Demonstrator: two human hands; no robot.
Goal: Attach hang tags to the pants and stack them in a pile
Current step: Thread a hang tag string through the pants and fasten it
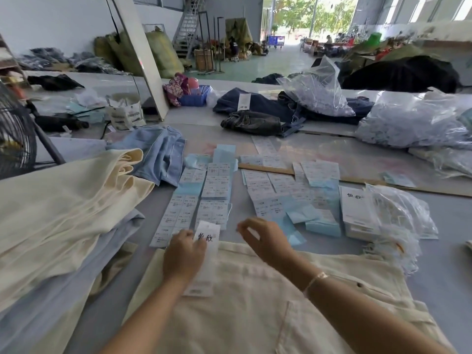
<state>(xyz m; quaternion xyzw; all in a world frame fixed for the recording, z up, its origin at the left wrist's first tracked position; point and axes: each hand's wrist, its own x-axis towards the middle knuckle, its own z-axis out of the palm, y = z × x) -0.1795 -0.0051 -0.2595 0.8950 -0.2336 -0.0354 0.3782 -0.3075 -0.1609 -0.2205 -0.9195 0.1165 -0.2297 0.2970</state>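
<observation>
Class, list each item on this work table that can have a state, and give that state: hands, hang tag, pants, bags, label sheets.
Left hand: pressing on the hang tag, fingers fairly straight.
Right hand: raised above the pants, fingertips pinched; anything held is too small to tell.
Hang tag: lying flat on the cream pants.
Cream pants: spread flat.
Pile of pants: stacked, folded.
Sticker sheets: laid out in rows.
Plastic bags: full, bunched.
</observation>
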